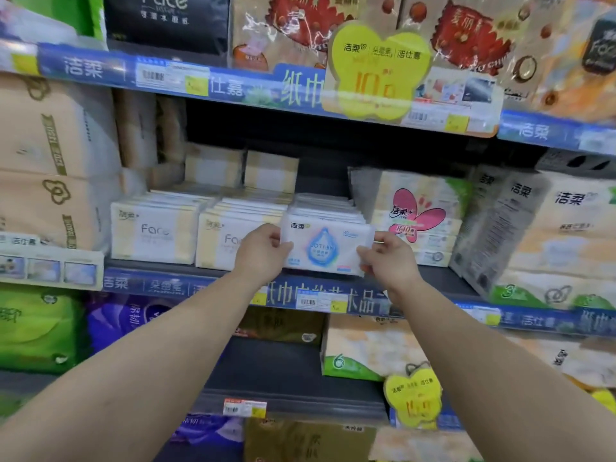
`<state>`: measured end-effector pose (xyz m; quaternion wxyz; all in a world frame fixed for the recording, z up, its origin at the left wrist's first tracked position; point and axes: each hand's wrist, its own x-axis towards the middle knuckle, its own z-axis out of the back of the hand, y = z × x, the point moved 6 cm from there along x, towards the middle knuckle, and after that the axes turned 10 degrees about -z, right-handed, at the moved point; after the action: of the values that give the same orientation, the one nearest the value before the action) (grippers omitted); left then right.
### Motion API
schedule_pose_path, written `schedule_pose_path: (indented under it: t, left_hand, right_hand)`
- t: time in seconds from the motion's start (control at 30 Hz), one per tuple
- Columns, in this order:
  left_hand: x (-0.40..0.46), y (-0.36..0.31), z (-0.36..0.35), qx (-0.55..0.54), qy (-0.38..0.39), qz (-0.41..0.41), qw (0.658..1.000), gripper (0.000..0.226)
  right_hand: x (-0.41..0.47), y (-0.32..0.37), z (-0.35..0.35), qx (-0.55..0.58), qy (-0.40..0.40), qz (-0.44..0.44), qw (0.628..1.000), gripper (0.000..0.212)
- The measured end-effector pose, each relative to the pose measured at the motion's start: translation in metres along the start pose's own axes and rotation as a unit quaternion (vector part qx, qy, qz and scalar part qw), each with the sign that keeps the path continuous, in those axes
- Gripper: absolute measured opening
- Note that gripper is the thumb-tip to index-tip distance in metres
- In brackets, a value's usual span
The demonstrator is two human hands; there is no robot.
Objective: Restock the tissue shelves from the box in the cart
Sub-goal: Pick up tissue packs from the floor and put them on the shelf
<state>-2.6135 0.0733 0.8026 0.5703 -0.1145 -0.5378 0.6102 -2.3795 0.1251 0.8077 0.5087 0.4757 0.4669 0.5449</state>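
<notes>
Shelving unit, retail, several tiers with blue price rails; the middle shelf (433,278) carries the working stock.

Large beige multi-roll bundles (50,161): stacked at the left end of the middle shelf, reaching up to the rail above.

Tall white and beige pack bundles (550,235): at the right end of the same shelf, standing at a slant.

Bundle with pink flower print (420,215): right of centre, upright, just beside the lotion row.

Two rows of white "Face" tissue packs (153,231): left of centre, fronts at the shelf's front edge, side by side and touching. More beige packs stand behind them.

Row of lotion tissue packs (326,208): centre, filed one behind another, running back from the front edge.

Yellow butterfly-shaped price tag (376,71): hanging on the upper rail. A smaller one sits on the lowest rail at right.

Lotion tissue pack (325,248): white with a blue drop motif, upright, face forward, at the front of the lotion row at the shelf's front edge. Whether its base rests on the shelf cannot be told.

Left hand (261,251): grip closed on the pack's left end, thumb in front.

Right hand (388,258): grip closed on the pack's right end, fingers pinching the lower corner.

Both forearms bare, extended up from the lower frame.
</notes>
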Motion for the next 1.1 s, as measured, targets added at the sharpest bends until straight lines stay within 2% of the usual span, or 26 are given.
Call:
schedule_pose_path:
  t: [0.1, 0.2, 0.4, 0.67, 0.8, 0.87, 0.93, 1.03, 1.1]
  left_hand:
    - [0.006, 0.003, -0.009, 0.056, 0.008, -0.003, 0.998, 0.022]
    - [0.008, 0.005, -0.015, 0.125, 0.023, -0.016, 0.992, 0.024]
    - [0.015, 0.01, -0.021, 0.149, 0.006, -0.024, 0.988, 0.025]
    - [0.018, 0.018, -0.03, 0.124, 0.0, -0.043, 0.991, 0.029]
    - [0.015, 0.021, -0.027, 0.088, 0.002, -0.043, 0.995, 0.025]
    - [0.008, 0.019, -0.019, 0.074, -0.019, -0.058, 0.995, 0.015]
    - [-0.002, 0.018, -0.003, 0.095, -0.074, -0.076, 0.99, 0.009]
    - [-0.015, 0.03, 0.028, 0.17, -0.197, -0.066, 0.963, 0.035]
    - [-0.018, 0.043, 0.04, 0.184, -0.197, 0.0, 0.963, 0.054]
  right_hand:
    - [0.016, -0.003, -0.001, -0.034, -0.022, 0.012, 0.999, 0.016]
    - [0.029, -0.015, -0.005, -0.086, -0.014, -0.024, 0.996, 0.01]
    - [0.043, -0.025, -0.007, -0.115, -0.02, -0.046, 0.992, 0.011]
    - [0.047, -0.028, -0.009, -0.148, -0.038, -0.058, 0.987, 0.062]
    - [0.05, -0.027, -0.011, -0.133, -0.024, -0.069, 0.988, 0.073]
    - [0.05, -0.025, -0.013, -0.094, -0.034, -0.056, 0.993, 0.08]
    - [0.049, -0.023, -0.014, -0.088, -0.065, -0.038, 0.993, 0.082]
    - [0.047, -0.023, -0.021, -0.086, -0.077, -0.041, 0.992, 0.071]
    - [0.05, -0.027, -0.025, -0.093, -0.079, -0.042, 0.992, 0.062]
